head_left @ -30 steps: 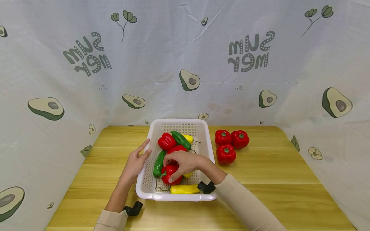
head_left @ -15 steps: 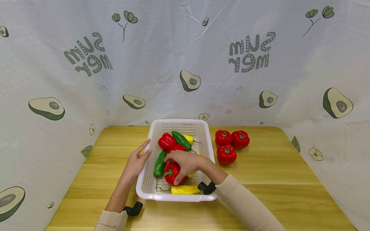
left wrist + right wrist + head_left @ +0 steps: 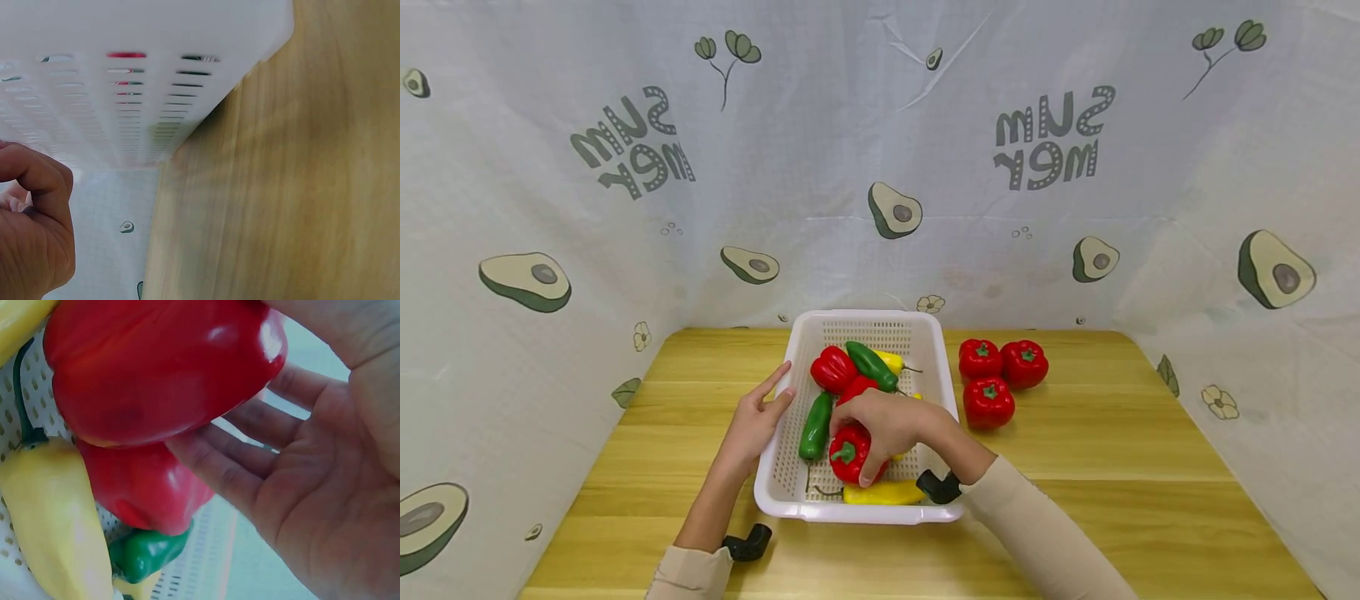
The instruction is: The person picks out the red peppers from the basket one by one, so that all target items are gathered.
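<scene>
My right hand [image 3: 891, 429] grips a red bell pepper [image 3: 844, 472] inside the white perforated basket [image 3: 857, 514]. Its green stem points toward the basket's left side. In the right wrist view, the fingers curve around the glossy red bell pepper [image 3: 169, 369], with another red pepper directly below it. My left hand [image 3: 756, 427] holds the basket's left rim, thumb over the edge and index finger along it. Its curled fingers show beside the basket's slotted wall [image 3: 137, 31] in the left wrist view. Part of the gripped pepper is hidden behind the right hand.
Green peppers [image 3: 815, 429], another red bell pepper [image 3: 832, 369] and yellow peppers [image 3: 883, 493] share the basket. Three red bell peppers [image 3: 988, 403] stand on the wooden table [image 3: 1112, 433] to its right. An avocado-print sheet [image 3: 820, 167] hangs behind.
My right hand has shifted slightly right with the red bell pepper, whose stem has turned more upward. The left hand keeps its place on the rim.
</scene>
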### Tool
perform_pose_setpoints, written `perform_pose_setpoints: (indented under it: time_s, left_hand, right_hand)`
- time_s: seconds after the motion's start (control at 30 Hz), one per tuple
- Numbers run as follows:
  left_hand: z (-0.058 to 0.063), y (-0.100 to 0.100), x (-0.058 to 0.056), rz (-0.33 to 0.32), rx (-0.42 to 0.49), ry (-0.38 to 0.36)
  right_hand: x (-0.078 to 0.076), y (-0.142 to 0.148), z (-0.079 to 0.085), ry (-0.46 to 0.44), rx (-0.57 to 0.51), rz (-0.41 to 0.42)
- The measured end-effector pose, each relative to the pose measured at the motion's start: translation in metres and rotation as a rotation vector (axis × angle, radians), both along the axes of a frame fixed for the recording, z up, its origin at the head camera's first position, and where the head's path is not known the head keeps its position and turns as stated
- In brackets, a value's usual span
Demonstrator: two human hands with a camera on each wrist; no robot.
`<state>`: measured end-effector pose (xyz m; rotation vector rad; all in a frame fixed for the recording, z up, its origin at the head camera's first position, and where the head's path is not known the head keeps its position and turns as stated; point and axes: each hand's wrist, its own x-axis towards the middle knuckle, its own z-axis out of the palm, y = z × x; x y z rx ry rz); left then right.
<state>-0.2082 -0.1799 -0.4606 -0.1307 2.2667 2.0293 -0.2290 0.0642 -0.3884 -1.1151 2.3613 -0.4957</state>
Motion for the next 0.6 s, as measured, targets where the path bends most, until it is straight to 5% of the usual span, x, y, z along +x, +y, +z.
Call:
perform_pose_setpoints:
  time_s: [0.6]
  left_hand:
    - [-0.001,0.001,0.001,-0.007,-0.007,0.005]
  right_hand:
    - [0.002,0.023,0.017,-0.051,-0.336,-0.228]
